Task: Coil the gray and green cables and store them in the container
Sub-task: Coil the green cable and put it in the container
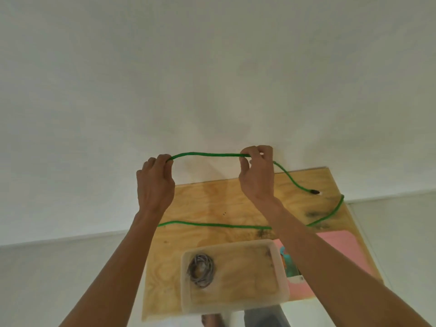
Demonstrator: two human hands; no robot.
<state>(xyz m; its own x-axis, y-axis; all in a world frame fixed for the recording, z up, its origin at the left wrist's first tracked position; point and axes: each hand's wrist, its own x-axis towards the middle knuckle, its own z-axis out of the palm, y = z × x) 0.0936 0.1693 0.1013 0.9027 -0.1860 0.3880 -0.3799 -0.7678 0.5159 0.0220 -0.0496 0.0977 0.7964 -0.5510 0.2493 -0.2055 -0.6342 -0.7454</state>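
Observation:
My left hand [154, 182] and my right hand [257, 172] are raised above the plywood table [212, 201], each pinching the green cable [207, 155], which spans between them. Past my right hand the cable drops to its dark plug end [314, 191] over the table's far right. A long stretch of the same cable lies across the table behind my forearms. The gray cable [201, 270] sits coiled in the left part of the clear plastic container [280, 274] at the table's near edge.
A pink sheet [339, 246] lies on the table's right side, with a teal object [289, 263] partly hidden behind the container. A white wall rises behind the table. White floor surrounds it.

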